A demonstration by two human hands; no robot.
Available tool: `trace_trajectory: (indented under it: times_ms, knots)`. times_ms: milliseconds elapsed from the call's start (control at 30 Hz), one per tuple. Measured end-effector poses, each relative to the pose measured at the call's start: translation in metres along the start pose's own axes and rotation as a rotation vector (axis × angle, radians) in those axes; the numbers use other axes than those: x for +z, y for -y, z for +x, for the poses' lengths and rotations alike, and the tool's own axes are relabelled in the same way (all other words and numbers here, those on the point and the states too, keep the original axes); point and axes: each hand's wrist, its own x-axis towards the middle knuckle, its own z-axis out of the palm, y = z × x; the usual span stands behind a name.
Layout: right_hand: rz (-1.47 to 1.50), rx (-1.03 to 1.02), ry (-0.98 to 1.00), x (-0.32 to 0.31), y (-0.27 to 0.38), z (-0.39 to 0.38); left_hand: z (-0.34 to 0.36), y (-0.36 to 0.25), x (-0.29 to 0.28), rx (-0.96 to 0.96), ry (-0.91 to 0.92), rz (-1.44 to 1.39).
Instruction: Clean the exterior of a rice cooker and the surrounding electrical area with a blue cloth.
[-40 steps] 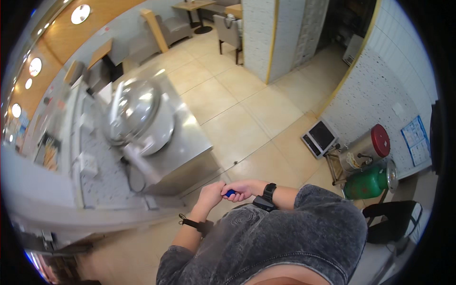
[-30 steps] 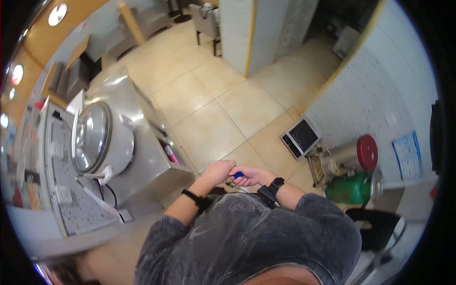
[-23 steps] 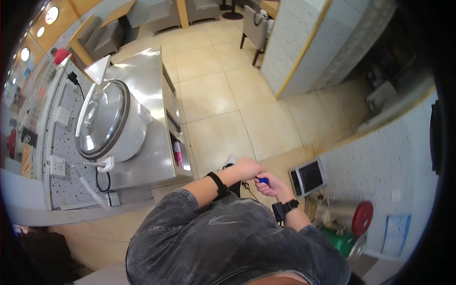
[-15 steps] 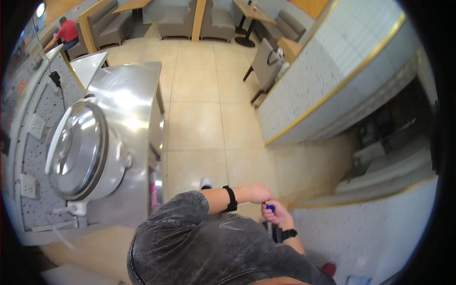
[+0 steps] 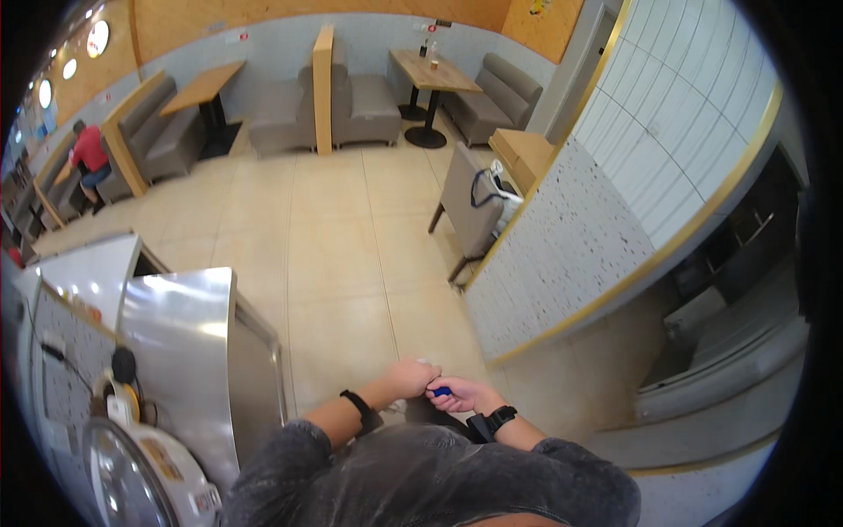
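"At eight o'clock, what's the hazard?"
"The metal bench (image 5: 186, 338): turning could knock the left arm (image 5: 332, 419) against it."
"And at six?"
"The left hand (image 5: 411, 379) meets the right hand (image 5: 457, 396), clenched round a small blue thing (image 5: 442, 391). Whether the left grips anything, I can't tell. A loose grip might drop it."

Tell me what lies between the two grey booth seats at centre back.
A light-wood partition stands between the left booth seat and the right booth seat in the head view.
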Motion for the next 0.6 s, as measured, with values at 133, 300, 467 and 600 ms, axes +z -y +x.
trace_trajectory:
  times_ms: [133,300,467,600]
  knots:
    - [-0.15,0.082,0.064,-0.011,0.146,0.045,0.055,0.094,-0.044,-0.227,-0.007,-0.043]
    - [-0.303,0.151,0.188,-0.009,0.325,0.084,0.124,0.192,-0.132,-0.402,-0.151,0.049]
    - [-0.437,0.202,0.242,-0.019,0.478,0.101,0.199,0.281,-0.211,-0.481,-0.211,-0.001]
    - [-0.367,0.187,0.228,-0.045,0.585,0.136,0.267,0.38,-0.251,-0.443,-0.099,0.066]
